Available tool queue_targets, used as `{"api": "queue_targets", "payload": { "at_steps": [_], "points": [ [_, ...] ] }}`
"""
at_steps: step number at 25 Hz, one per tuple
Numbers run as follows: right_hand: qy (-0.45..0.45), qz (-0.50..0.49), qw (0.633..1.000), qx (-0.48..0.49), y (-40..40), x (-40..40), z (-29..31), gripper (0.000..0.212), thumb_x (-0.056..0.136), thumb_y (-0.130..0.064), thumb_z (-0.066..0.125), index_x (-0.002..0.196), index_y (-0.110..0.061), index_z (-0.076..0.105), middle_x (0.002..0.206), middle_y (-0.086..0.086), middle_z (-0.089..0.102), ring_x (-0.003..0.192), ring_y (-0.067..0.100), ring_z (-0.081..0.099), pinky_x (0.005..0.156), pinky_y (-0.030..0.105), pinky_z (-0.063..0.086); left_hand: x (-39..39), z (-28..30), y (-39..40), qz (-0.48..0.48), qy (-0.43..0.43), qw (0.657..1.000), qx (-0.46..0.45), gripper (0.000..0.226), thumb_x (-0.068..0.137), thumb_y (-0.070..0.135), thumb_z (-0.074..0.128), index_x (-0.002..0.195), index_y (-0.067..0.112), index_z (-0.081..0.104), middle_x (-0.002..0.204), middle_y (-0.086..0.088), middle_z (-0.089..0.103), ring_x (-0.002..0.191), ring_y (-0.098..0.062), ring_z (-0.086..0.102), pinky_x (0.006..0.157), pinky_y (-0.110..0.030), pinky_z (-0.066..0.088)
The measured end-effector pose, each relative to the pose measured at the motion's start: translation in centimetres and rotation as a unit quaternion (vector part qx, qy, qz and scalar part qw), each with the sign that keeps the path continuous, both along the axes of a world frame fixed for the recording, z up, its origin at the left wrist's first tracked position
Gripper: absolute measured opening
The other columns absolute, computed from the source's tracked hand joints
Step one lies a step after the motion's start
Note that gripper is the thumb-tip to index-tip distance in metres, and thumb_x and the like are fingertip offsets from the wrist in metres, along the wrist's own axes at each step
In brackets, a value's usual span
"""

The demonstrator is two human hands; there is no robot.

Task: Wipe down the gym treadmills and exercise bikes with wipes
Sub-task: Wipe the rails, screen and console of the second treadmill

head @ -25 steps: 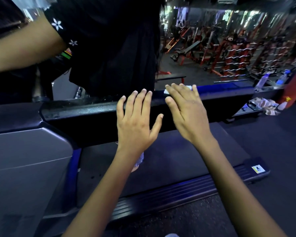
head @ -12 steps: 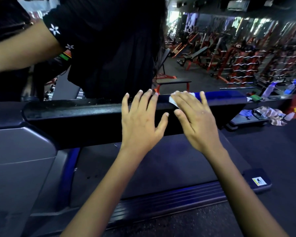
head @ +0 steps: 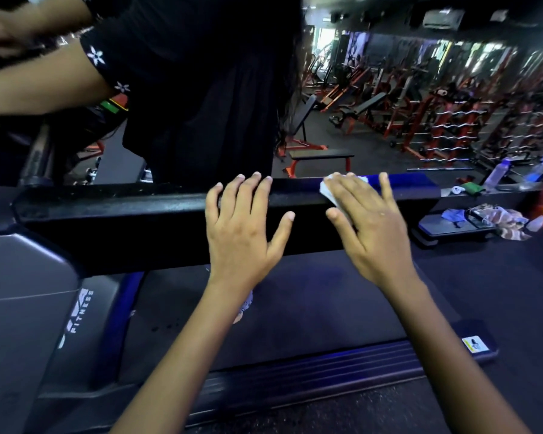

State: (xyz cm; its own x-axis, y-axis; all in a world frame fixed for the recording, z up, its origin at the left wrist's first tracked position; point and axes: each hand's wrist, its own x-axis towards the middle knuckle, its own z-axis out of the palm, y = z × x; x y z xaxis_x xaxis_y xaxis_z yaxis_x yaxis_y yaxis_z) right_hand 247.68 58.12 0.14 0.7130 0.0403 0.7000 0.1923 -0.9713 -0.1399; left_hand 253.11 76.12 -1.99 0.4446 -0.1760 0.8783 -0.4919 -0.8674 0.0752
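Observation:
A black treadmill handrail [head: 138, 211] runs across the middle of the head view, above the dark belt [head: 311, 302]. My left hand [head: 245, 227] lies flat on the rail with straight, spread fingers. To its right, my right hand [head: 373, 227] presses a white wipe [head: 329, 191] flat against the rail's top and side. Only the wipe's left corner and far edge show from under the fingers.
Another person in black clothing [head: 201, 89] stands just beyond the rail, an arm stretched to the left. Water bottles [head: 499, 172] and cloths [head: 508, 220] sit on a platform at the right. Red weight racks [head: 445, 126] and benches fill the gym floor behind.
My right hand has slid the wipe rightward along the rail, away from my left hand. The left hand stays flat on the rail.

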Motion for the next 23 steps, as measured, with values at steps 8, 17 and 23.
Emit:
{"api": "queue_targets", "payload": {
  "at_steps": [8,17,23],
  "points": [
    [0.035,0.015,0.998,0.049,-0.8,0.4,0.6,0.06,0.095,-0.047,0.018,0.136,-0.016,0.049,0.142,0.002,0.047,0.136,0.017,0.034,0.117,0.033,0.001,-0.5,1.2,-5.4,-0.06,0.048,0.997,0.031,0.056,0.09,0.045,0.042,0.12,0.003,0.061,0.123,-0.011,0.062,0.117,-0.03,0.055,0.107,-0.041,0.027],
    [0.049,-0.021,0.996,0.073,-2.5,0.4,1.0,0.067,0.091,-0.054,0.016,0.135,-0.016,0.05,0.142,0.003,0.046,0.138,0.019,0.032,0.116,0.031,-0.001,-0.2,-0.1,-5.6,-0.051,-0.015,0.998,0.022,0.053,0.091,0.042,0.048,0.123,0.002,0.059,0.125,-0.011,0.061,0.117,-0.029,0.055,0.106,-0.038,0.03],
    [0.026,-0.024,0.998,0.043,-6.5,-1.2,0.4,0.058,0.095,-0.049,0.019,0.135,-0.022,0.049,0.142,-0.001,0.048,0.137,0.016,0.035,0.117,0.035,0.0,-0.5,-0.3,-5.9,-0.029,-0.001,1.0,0.01,0.054,0.09,0.044,0.049,0.122,0.003,0.06,0.124,-0.01,0.06,0.119,-0.027,0.052,0.107,-0.04,0.027]
  ]
}}
